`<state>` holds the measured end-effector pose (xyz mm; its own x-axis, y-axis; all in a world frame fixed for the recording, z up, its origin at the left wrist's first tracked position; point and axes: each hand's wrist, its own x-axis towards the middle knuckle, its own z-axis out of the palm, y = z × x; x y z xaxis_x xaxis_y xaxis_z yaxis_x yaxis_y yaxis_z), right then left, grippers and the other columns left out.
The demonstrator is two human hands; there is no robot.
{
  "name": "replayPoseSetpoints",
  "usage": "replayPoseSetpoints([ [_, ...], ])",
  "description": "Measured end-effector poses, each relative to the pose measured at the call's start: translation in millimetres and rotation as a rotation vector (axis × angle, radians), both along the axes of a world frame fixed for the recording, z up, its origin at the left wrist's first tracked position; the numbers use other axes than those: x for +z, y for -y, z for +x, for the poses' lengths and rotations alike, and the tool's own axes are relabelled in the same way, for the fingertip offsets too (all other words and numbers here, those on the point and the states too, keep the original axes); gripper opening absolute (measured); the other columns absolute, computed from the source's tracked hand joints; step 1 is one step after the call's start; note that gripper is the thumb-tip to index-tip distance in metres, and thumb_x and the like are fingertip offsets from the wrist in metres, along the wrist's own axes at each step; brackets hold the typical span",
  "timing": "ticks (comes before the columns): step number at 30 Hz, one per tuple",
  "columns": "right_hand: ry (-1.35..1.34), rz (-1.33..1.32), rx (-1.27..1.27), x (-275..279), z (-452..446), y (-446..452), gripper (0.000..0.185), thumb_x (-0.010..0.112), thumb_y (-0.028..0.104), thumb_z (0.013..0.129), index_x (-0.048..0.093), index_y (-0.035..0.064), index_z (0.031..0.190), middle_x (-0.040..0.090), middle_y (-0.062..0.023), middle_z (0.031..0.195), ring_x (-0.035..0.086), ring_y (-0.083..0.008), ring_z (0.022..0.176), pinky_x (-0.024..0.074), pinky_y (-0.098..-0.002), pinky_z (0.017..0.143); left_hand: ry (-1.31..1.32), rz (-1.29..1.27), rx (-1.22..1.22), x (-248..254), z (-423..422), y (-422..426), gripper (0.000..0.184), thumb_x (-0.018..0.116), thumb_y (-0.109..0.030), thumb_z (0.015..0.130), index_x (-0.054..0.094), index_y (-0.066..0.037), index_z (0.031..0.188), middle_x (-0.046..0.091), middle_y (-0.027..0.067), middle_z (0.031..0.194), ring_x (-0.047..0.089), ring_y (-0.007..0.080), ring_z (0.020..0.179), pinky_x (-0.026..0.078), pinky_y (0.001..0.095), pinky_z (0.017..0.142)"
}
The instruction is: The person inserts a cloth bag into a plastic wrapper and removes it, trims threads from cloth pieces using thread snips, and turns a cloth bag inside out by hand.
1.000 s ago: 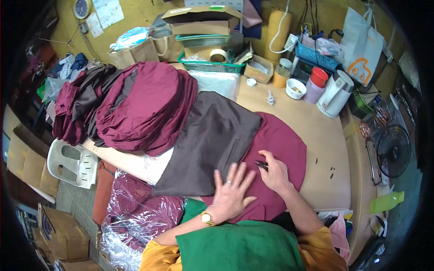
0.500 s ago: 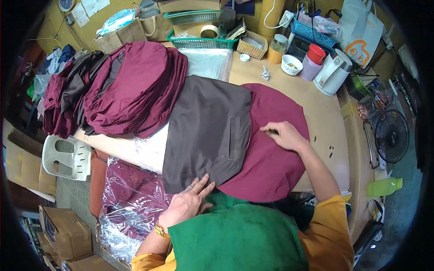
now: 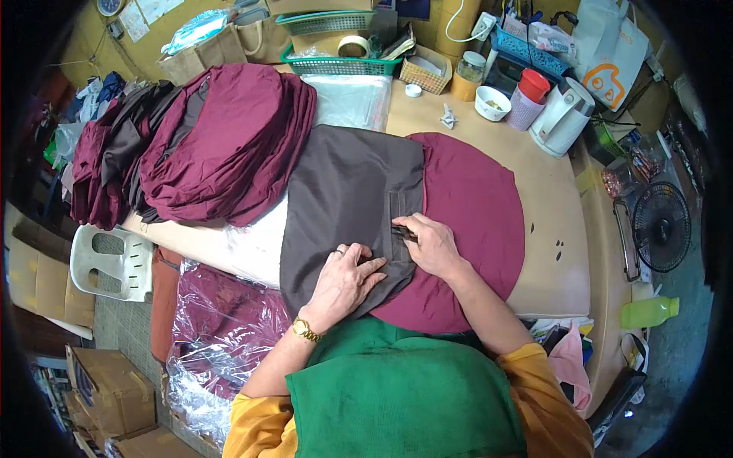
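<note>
A dark brown cloth piece (image 3: 336, 183) with a narrow stitched pocket slit (image 3: 397, 248) lies on a maroon cloth piece (image 3: 481, 198), whose rounded edge shows at the right. My left hand (image 3: 343, 278) rests on the brown cloth left of the slit, fingers loosely bent and a little apart. At the slit, my right hand (image 3: 431, 243) is closed round a small dark tool (image 3: 402, 230) that looks like thread snips. Its narrow tip is near the brown fabric. The fingers hide most of the tool.
Maroon pieces are piled (image 3: 229, 145) on the table's left. Behind stand green baskets (image 3: 336, 67), a jar (image 3: 468, 76), a white bowl (image 3: 492, 104) and an electric kettle (image 3: 563, 118). Plastic-wrapped maroon goods (image 3: 221, 328) and a white stool (image 3: 112, 263) are lower left.
My right hand has moved left from the maroon cloth to the slit, carrying the dark tool. My left hand has moved up and right from the brown cloth's near edge, its fingers now more bent.
</note>
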<state>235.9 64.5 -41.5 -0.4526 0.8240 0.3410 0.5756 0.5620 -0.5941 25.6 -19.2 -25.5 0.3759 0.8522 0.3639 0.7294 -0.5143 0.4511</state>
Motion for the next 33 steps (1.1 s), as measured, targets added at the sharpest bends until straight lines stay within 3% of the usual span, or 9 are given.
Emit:
replayPoseSetpoints([
  [5, 0.039, -0.058, 0.004, 2.6, -1.0, 0.2, 0.028, 0.067, 0.011, 0.082, 0.066, 0.0065, 0.109, 0.066, -0.0127, 0.096, 0.066, -0.0339, 0.088, 0.0528, -0.0424, 0.075, 0.01, -0.016, -0.004, -5.5, -3.0, -1.0, 0.03, 0.072, -0.018, 0.082, 0.069, -0.009, 0.111, 0.057, 0.0071, 0.099, 0.053, 0.0258, 0.09, 0.044, 0.0373, 0.079],
  [8, 0.077, -0.013, -0.004, 12.4, -5.6, 2.9, 0.045, 0.077, 0.03, 0.078, 0.064, 0.0049, 0.113, 0.067, -0.0121, 0.104, 0.067, -0.0319, 0.094, 0.0534, -0.0405, 0.081, -0.005, -0.001, 0.043, -1.8, 4.4, 5.6, 0.029, 0.069, -0.017, 0.085, 0.066, -0.01, 0.113, 0.056, 0.0091, 0.101, 0.053, 0.0275, 0.091, 0.043, 0.0398, 0.08],
  [11, 0.103, -0.063, 0.047, 18.8, -4.3, 3.2, 0.048, 0.079, 0.03, 0.077, 0.063, 0.005, 0.114, 0.067, -0.0128, 0.103, 0.067, -0.0326, 0.094, 0.0532, -0.0404, 0.081, 0.047, -0.044, -0.017, -7.1, -3.0, 10.4, 0.024, 0.069, -0.017, 0.085, 0.067, -0.009, 0.107, 0.057, 0.0085, 0.103, 0.054, 0.0281, 0.092, 0.043, 0.0401, 0.08],
  [16, 0.167, -0.152, 0.143, 40.7, 18.0, -7.7, 0.047, 0.08, 0.029, 0.075, 0.063, 0.0063, 0.112, 0.068, -0.0143, 0.102, 0.067, -0.0324, 0.094, 0.053, -0.0397, 0.078, 0.29, 0.241, 0.552, 0.3, -46.4, 39.1, 0.044, 0.074, -0.009, 0.077, 0.057, -0.004, 0.117, 0.057, 0.0176, 0.11, 0.053, 0.0365, 0.107, 0.043, 0.0434, 0.092],
  [19, 0.312, -0.226, 0.136, 60.2, 16.5, -15.1, 0.038, 0.079, 0.023, 0.078, 0.063, 0.0083, 0.109, 0.07, -0.0148, 0.094, 0.069, -0.0324, 0.09, 0.0533, -0.0394, 0.075, 0.769, -0.193, 0.673, -12.9, -71.2, 50.7, 0.049, 0.073, -0.012, 0.084, 0.051, 0.001, 0.125, 0.062, 0.0147, 0.108, 0.06, 0.0206, 0.083, 0.05, 0.0357, 0.071],
  [20, 0.233, -0.137, 0.149, 64.0, 5.4, -14.1, 0.035, 0.078, 0.019, 0.079, 0.062, 0.0067, 0.107, 0.069, -0.0148, 0.088, 0.069, -0.0319, 0.083, 0.0525, -0.0383, 0.072, 0.763, -0.131, 0.639, -30.2, -76.7, 47.9, 0.049, 0.07, -0.02, 0.089, 0.05, 0.003, 0.127, 0.065, 0.0121, 0.103, 0.057, 0.0137, 0.067, 0.049, 0.0316, 0.062],
  [23, 0.027, -0.223, 0.163, 95.0, -45.5, 10.5, 0.023, 0.072, 0.015, 0.085, 0.063, 0.0072, 0.104, 0.069, -0.015, 0.083, 0.069, -0.0327, 0.075, 0.0523, -0.0393, 0.065, 0.687, -0.312, 0.646, -8.0, -59.9, 38.9, 0.05, 0.066, -0.024, 0.092, 0.046, 0.001, 0.132, 0.066, 0.0106, 0.098, 0.054, 0.014, 0.063, 0.048, 0.0304, 0.063],
  [28, -0.103, -0.015, 0.123, 6.3, -67.9, 0.2, 0.025, 0.072, 0.008, 0.079, 0.064, 0.0079, 0.103, 0.07, -0.0141, 0.087, 0.07, -0.0305, 0.081, 0.0528, -0.0375, 0.068, 0.759, -0.63, 0.337, -10.3, -63.8, 35.4, 0.025, 0.06, -0.018, 0.095, 0.069, 0.004, 0.089, 0.068, 0.0081, 0.073, 0.06, 0.0097, 0.069, 0.05, 0.0286, 0.066],
  [33, -0.127, -0.148, 0.017, 1.0, -45.7, -18.0, 0.024, 0.068, 0.002, 0.08, 0.064, 0.0069, 0.103, 0.071, -0.0126, 0.09, 0.07, -0.0288, 0.084, 0.053, -0.0363, 0.071, 0.672, -0.645, 0.4, -11.3, -99.2, 48.7, 0.023, 0.054, -0.014, 0.098, 0.067, 0.001, 0.086, 0.069, 0.0044, 0.081, 0.061, 0.0108, 0.077, 0.05, 0.0292, 0.074],
])
